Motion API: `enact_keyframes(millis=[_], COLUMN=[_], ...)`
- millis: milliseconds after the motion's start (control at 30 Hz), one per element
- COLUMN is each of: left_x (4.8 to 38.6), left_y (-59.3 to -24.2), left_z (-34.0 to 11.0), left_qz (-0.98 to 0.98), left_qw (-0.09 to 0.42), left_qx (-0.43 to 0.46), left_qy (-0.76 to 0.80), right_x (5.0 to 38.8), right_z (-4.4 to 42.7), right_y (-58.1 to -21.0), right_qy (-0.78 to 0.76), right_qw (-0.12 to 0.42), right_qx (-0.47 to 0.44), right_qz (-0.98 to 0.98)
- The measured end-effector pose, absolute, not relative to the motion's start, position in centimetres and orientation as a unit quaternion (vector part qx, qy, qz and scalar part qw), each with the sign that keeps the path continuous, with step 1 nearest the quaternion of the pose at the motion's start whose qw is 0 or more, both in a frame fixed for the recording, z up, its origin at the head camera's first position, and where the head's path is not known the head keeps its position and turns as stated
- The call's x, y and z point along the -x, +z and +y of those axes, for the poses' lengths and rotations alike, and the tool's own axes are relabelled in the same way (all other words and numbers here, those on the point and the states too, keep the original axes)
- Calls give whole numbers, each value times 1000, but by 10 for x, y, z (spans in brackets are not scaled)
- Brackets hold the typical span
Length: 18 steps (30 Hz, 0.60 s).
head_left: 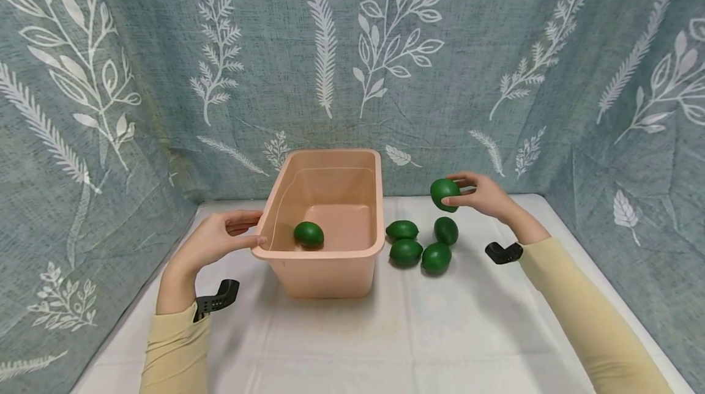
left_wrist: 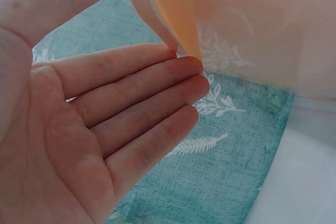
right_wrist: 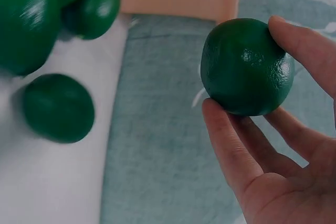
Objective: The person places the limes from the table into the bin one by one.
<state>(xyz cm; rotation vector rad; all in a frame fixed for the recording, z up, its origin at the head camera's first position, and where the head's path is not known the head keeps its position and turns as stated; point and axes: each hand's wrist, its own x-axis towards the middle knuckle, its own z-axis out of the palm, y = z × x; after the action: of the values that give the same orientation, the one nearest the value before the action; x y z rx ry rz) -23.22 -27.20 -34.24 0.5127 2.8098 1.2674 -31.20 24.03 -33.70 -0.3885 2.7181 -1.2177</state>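
A pink bin [head_left: 330,275] stands left of several green fruits. My left hand [head_left: 212,240] touches its left rim with fingers nearly straight; the left wrist view shows the fingertips of that hand [left_wrist: 105,114] against the rim [left_wrist: 149,9]. Inside the bin lies one green fruit [head_left: 308,234]. Above the white cloth, my right hand [head_left: 484,197] holds another green fruit [head_left: 443,194] between thumb and fingers. Seen from the right wrist, the hand [right_wrist: 283,166] grips this held fruit [right_wrist: 247,66] by its sides, clear of the others.
Two green fruits, a front one [head_left: 406,252] and one behind it [head_left: 402,230], lie by the bin's right side. Beside them are two more, one at the front [head_left: 437,258] and one farther back [head_left: 446,231]. A patterned blue-green curtain [head_left: 341,76] hangs behind the white cloth [head_left: 440,333].
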Motion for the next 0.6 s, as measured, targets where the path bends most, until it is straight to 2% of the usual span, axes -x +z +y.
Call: enact_keyframes(millis=[600], left_x=[231], left_y=[-346], left_z=[-273], left_qz=[898], left_qw=[8], left_qx=[-160], left_qy=[410], right_x=[324], right_z=[188], right_y=[-300], right_qy=[-409], right_qw=[60], right_qx=[179], right_qz=[893])
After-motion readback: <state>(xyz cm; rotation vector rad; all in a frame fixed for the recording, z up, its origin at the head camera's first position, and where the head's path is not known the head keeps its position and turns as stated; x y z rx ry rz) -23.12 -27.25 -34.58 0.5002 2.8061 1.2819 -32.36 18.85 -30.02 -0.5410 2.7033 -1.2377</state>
